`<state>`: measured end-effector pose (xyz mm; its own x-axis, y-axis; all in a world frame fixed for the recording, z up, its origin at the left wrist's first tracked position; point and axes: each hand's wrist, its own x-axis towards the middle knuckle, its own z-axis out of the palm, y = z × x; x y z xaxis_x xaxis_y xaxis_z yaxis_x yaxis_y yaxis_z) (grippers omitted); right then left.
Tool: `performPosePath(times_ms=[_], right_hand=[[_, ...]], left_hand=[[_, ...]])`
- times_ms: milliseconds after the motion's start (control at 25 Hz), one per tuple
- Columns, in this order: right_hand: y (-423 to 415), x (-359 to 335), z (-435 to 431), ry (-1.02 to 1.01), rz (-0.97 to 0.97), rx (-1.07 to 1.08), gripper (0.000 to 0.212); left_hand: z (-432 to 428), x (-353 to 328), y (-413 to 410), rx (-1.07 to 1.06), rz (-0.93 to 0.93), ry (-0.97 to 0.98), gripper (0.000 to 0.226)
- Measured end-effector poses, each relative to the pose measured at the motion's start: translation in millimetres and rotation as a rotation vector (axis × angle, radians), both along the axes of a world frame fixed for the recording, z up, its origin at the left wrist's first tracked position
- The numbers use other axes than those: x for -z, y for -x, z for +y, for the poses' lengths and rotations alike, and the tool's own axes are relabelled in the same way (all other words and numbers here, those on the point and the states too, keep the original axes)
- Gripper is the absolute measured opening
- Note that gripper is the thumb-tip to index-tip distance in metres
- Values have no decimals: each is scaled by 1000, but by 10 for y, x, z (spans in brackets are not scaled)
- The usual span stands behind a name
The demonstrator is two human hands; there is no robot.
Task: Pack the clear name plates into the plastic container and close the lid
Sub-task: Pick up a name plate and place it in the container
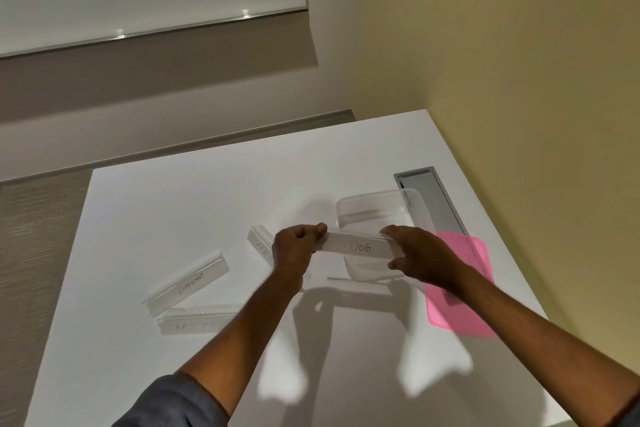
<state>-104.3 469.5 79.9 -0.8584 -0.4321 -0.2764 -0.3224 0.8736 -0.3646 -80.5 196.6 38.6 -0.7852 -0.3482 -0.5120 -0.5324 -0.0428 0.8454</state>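
Observation:
A clear name plate marked "DOG" (356, 246) is held level between my left hand (294, 250) at its left end and my right hand (415, 256) at its right end. It hovers over the near part of the clear plastic container (374, 208), which stands open on the white table. The pink lid (464, 288) lies flat just right of the container, partly under my right forearm. Three more clear plates lie on the table: "ELEPHANT" (190, 282), one with faint writing (197, 319) below it, and one (261, 243) partly hidden behind my left hand.
A grey metal cable hatch (434, 198) is set into the table (207, 201) behind the container and lid. The table's right edge runs close to a yellow wall. A whiteboard hangs on the far wall.

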Motion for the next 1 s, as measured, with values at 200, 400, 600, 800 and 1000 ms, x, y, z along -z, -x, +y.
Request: performPosePath(times_ms=[200,400,600,800,1000], right_hand=[[229,57,289,37,37,43,73],[515,144,535,13,28,37,75],[805,233,622,-32,51,-40,65],[1031,353,583,-79,106,-97,57],[1192,535,575,-124,112,-143,53]], left_hand=[[212,-34,184,231,144,408,35],[336,-25,362,525,258,780,52],[550,-8,699,1000,339,1067,70],[808,92,975,1130,281,1148,70],[913,290,1144,1172,184,1220,51]])
